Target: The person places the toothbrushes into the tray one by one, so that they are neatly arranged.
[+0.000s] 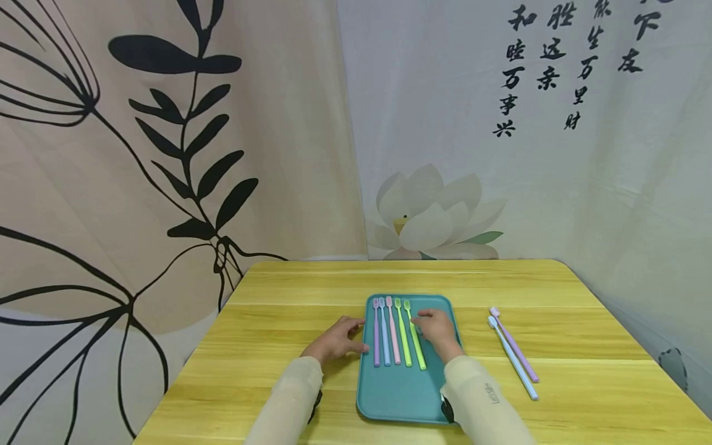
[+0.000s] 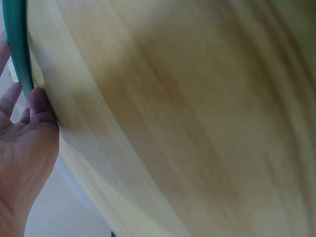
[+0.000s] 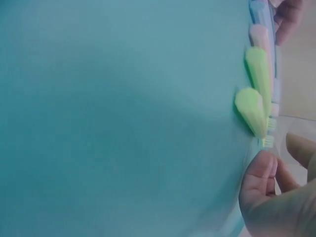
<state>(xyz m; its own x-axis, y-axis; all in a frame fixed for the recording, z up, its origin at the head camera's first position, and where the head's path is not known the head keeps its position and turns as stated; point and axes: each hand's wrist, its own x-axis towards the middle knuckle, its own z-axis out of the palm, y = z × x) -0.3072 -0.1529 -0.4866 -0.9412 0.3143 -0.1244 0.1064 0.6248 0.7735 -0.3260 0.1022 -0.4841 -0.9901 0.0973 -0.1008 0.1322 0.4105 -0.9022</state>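
A teal tray (image 1: 405, 397) lies on the table, bearing a row of toothbrushes: a purple one (image 1: 376, 337), a blue one (image 1: 385, 337), a pink one (image 1: 394, 337) and two green ones (image 1: 403, 337), (image 1: 416, 343). My left hand (image 1: 337, 340) is at the tray's left rim, thumb and fingers spread along it; the left wrist view shows the fingertips right at the teal edge. Over the tray's right side, my right hand (image 1: 438, 329) hovers beside the head of the rightmost green toothbrush. In the right wrist view its thumb (image 3: 260, 170) is just short of that brush, with nothing between the fingers.
To the right of the tray, another purple toothbrush (image 1: 518, 349) and another blue toothbrush (image 1: 513, 358) lie slanted on the wooden table (image 1: 300, 287). A printed curtain (image 1: 300, 154) hangs behind the table's far edge.
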